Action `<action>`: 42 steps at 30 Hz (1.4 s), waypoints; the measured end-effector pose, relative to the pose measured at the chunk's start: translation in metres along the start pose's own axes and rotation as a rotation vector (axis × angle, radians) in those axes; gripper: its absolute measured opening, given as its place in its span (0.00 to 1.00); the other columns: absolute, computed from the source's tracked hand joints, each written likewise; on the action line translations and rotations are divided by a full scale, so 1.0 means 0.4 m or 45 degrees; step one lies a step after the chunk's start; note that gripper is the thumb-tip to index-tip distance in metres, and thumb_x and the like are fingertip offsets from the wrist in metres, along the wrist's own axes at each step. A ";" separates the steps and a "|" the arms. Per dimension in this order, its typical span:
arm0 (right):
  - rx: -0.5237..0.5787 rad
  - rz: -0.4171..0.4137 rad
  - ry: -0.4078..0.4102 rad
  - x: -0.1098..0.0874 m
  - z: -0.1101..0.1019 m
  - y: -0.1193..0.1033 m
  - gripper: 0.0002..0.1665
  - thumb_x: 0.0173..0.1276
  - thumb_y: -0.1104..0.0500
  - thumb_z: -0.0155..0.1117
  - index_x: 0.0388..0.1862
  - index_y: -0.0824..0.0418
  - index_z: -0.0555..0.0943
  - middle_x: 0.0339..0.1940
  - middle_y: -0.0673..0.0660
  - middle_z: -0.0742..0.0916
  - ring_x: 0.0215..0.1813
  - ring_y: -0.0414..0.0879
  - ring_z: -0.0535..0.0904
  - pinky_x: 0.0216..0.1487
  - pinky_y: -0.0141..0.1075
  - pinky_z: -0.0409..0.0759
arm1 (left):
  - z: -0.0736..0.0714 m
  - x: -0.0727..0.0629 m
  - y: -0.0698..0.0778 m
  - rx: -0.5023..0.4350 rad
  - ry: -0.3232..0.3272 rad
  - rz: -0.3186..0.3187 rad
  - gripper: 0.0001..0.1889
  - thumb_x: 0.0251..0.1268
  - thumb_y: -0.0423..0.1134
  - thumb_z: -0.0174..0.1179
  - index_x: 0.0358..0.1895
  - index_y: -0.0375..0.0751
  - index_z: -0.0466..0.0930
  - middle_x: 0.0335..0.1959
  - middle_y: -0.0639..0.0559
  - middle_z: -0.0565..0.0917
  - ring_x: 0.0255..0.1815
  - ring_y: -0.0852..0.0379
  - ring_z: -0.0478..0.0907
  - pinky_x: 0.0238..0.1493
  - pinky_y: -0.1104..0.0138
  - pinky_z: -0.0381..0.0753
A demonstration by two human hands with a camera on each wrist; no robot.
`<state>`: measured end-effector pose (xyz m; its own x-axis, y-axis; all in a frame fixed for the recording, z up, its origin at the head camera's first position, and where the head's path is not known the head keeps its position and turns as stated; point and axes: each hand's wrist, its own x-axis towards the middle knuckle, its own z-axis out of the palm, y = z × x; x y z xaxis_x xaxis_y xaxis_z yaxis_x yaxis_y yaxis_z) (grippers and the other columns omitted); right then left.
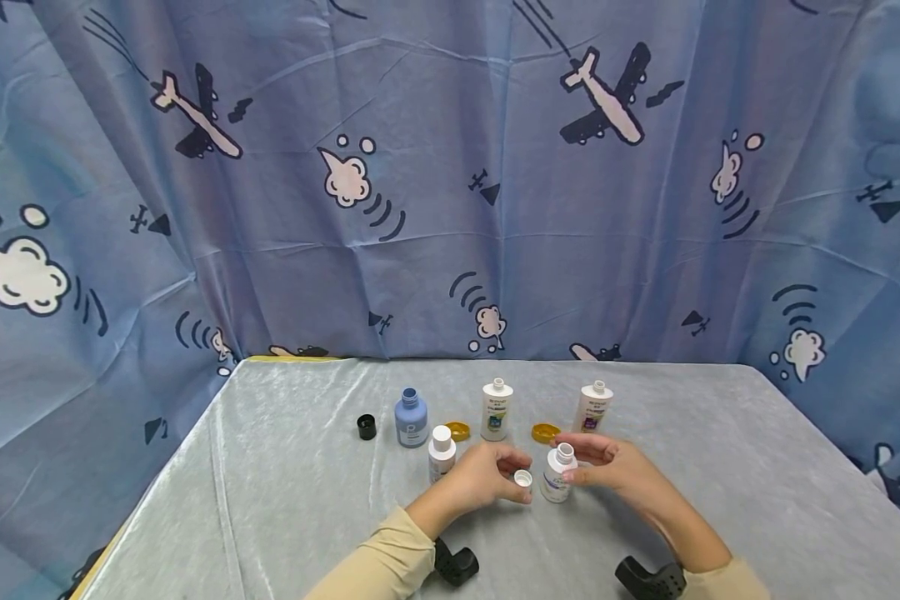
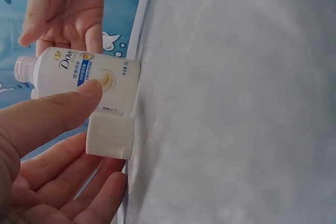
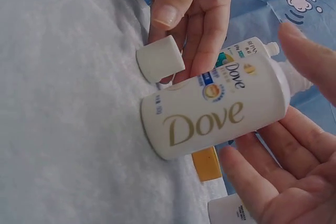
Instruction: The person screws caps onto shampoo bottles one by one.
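Note:
A small white Dove bottle (image 1: 557,475) stands upright and uncapped on the table, its threaded neck bare. My right hand (image 3: 299,171) is spread around it, thumb on one side and fingers behind, without a visible grip. Beside the bottle a white cap (image 3: 160,59) sits on the cloth with its hollow side up. My left hand (image 1: 491,477) surrounds this cap, the thumb apart from it and the fingers loosely bent at its far side; whether they touch it I cannot tell. Close to the left wrist stands another white bottle (image 1: 442,454), its white cap on.
Behind the hands are a blue open bottle (image 1: 411,418), two taller white open bottles, one at centre (image 1: 497,410) and one at right (image 1: 594,407), a black cap (image 1: 366,427), and two yellow caps, left (image 1: 458,431) and right (image 1: 545,432). A patterned curtain (image 1: 450,208) hangs behind the table.

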<state>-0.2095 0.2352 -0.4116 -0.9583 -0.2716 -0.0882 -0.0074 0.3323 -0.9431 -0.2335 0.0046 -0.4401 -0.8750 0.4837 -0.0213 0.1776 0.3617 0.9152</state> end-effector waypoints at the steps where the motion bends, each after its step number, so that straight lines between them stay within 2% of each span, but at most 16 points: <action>1: 0.012 -0.010 -0.013 0.001 0.001 0.003 0.39 0.61 0.58 0.73 0.67 0.71 0.71 0.66 0.66 0.80 0.61 0.37 0.79 0.56 0.31 0.78 | 0.000 0.000 -0.001 -0.005 -0.001 -0.001 0.22 0.46 0.26 0.76 0.49 0.33 0.85 0.44 0.46 0.89 0.43 0.61 0.83 0.44 0.74 0.80; 5: 0.059 -0.066 -0.075 0.004 0.002 0.014 0.39 0.61 0.60 0.73 0.67 0.75 0.70 0.64 0.67 0.81 0.55 0.27 0.78 0.54 0.26 0.78 | 0.002 0.000 -0.002 -0.008 -0.014 -0.013 0.21 0.46 0.26 0.75 0.49 0.34 0.85 0.44 0.47 0.89 0.44 0.61 0.83 0.46 0.73 0.81; 9: 0.069 -0.075 -0.108 0.008 0.004 0.022 0.40 0.61 0.60 0.74 0.66 0.77 0.69 0.64 0.67 0.81 0.54 0.26 0.78 0.53 0.26 0.78 | 0.002 0.000 -0.002 0.010 -0.020 -0.021 0.21 0.47 0.26 0.75 0.49 0.35 0.86 0.44 0.48 0.89 0.43 0.63 0.82 0.46 0.73 0.80; 16: 0.076 -0.016 -0.090 0.007 0.004 0.026 0.41 0.59 0.61 0.75 0.66 0.79 0.69 0.55 0.51 0.88 0.51 0.27 0.80 0.50 0.28 0.80 | 0.001 0.001 -0.004 0.044 -0.025 -0.006 0.18 0.46 0.24 0.74 0.46 0.35 0.87 0.42 0.48 0.90 0.38 0.67 0.79 0.42 0.75 0.78; 26: 0.030 0.009 -0.058 0.007 0.011 0.030 0.42 0.58 0.61 0.76 0.65 0.81 0.68 0.59 0.66 0.84 0.51 0.29 0.80 0.50 0.27 0.80 | 0.001 -0.002 -0.002 0.052 -0.032 -0.008 0.15 0.47 0.23 0.73 0.42 0.34 0.88 0.37 0.46 0.90 0.33 0.68 0.76 0.36 0.76 0.75; 34: -0.024 0.032 -0.010 0.006 0.016 0.026 0.41 0.58 0.61 0.76 0.65 0.79 0.70 0.60 0.69 0.83 0.58 0.44 0.82 0.50 0.28 0.80 | -0.016 -0.008 0.013 0.060 0.018 -0.020 0.15 0.49 0.28 0.74 0.43 0.39 0.88 0.36 0.52 0.88 0.34 0.68 0.77 0.37 0.74 0.77; 40: -0.030 0.020 0.016 0.002 0.019 0.014 0.39 0.58 0.60 0.76 0.64 0.78 0.72 0.59 0.68 0.84 0.54 0.38 0.81 0.51 0.29 0.80 | -0.025 -0.016 0.037 0.014 0.055 0.010 0.15 0.50 0.28 0.73 0.44 0.37 0.88 0.41 0.48 0.89 0.40 0.63 0.82 0.39 0.73 0.79; 42: -0.035 0.031 0.030 0.000 0.019 0.008 0.39 0.58 0.60 0.76 0.64 0.77 0.72 0.60 0.67 0.84 0.55 0.39 0.82 0.51 0.30 0.80 | -0.028 -0.018 0.046 0.007 0.072 0.019 0.15 0.50 0.29 0.73 0.44 0.37 0.88 0.41 0.48 0.89 0.40 0.63 0.82 0.39 0.74 0.79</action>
<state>-0.2072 0.2294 -0.4171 -0.9647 -0.2421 -0.1033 0.0086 0.3632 -0.9317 -0.2292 -0.0012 -0.4186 -0.8962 0.4434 0.0155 0.1933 0.3588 0.9132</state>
